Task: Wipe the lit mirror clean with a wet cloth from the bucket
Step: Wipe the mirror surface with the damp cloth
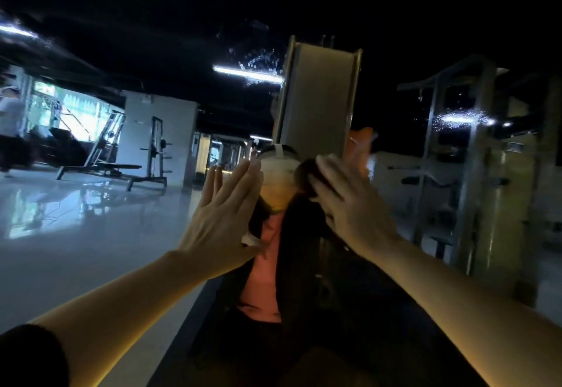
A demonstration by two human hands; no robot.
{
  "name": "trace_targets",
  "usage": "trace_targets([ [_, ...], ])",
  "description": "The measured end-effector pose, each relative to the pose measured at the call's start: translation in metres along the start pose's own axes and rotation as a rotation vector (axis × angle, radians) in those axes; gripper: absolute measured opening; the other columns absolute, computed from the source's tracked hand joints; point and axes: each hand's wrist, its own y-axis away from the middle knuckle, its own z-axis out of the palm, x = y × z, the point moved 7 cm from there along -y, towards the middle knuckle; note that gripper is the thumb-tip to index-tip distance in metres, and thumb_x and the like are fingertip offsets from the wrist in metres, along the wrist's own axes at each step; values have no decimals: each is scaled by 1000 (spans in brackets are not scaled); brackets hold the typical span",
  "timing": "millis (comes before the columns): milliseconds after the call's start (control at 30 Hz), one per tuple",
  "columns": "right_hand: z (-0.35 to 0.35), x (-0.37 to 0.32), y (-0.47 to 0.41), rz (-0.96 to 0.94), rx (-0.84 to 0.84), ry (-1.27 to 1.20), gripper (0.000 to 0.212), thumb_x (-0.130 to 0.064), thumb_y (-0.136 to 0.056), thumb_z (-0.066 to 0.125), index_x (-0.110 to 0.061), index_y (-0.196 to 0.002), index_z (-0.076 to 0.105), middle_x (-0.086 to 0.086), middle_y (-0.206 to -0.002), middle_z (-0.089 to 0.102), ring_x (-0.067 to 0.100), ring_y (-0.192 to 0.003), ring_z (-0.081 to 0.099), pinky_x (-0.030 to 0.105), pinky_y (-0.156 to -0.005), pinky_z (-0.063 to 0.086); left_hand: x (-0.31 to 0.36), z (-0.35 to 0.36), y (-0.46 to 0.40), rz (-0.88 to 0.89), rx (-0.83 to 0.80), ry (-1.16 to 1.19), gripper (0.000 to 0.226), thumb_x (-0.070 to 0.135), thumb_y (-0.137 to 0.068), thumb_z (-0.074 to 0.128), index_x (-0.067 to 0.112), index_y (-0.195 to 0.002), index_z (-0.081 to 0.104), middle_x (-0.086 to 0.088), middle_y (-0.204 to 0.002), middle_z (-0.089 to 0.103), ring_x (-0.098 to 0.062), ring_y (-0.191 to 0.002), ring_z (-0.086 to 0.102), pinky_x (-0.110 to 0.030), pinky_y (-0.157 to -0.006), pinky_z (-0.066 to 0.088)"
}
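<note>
The mirror (395, 31) fills the view and reflects a dark gym. Water droplets and streaks (258, 66) cling to the glass near its upper middle and at the right. My right hand (349, 207) presses an orange cloth (361, 145) flat against the glass, and the cloth sticks out past my fingertips. My left hand (222, 219) rests flat on the mirror to the left of it, palm forward, holding nothing. My own reflection in a pink top (264, 265) shows between the two hands. No bucket is in view.
The glass reflects a weight bench (121, 171) on a glossy floor at left, a tall pale column (319, 98) in the centre and a metal-framed gym machine (474, 174) at right. Another person (10, 119) is reflected at the far left.
</note>
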Motion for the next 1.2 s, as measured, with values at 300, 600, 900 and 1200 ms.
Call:
trace_targets([
  [300, 10, -47, 48, -169, -29, -46, 53, 1, -91, 42, -8, -143, 46, 12, -157, 29, 33, -145, 27, 45, -123, 19, 31, 7, 11, -87, -17, 45, 111, 38, -70, 77, 2, -155, 16, -14, -164, 7, -29, -152, 1, -53, -120, -7],
  [600, -33, 86, -18, 340, 119, -52, 44, -13, -100, 45, -2, -143, 45, 21, -157, 31, 38, -146, 26, 52, -116, 33, 55, 11, 6, -144, 9, 31, 116, 60, -71, 67, -1, -153, 14, -19, -162, 12, -31, -151, 8, -46, -121, -9],
  [900, -5, 15, 58, -117, -24, -85, 53, 5, -88, 52, -6, -140, 50, 16, -154, 38, 36, -143, 34, 50, -115, 29, 82, 30, 30, -236, -61, 55, 121, 54, -65, 80, 3, -155, 17, -13, -163, 11, -28, -151, 5, -51, -120, -7],
  [1200, 13, -41, 132, -112, -71, -164, 48, -2, -98, 37, -9, -146, 42, 11, -159, 28, 34, -148, 25, 43, -122, 18, 109, 43, 77, -456, 15, 198, 110, 44, -73, 79, 16, -155, 12, -12, -160, 17, -32, -146, 13, -63, -116, 5],
])
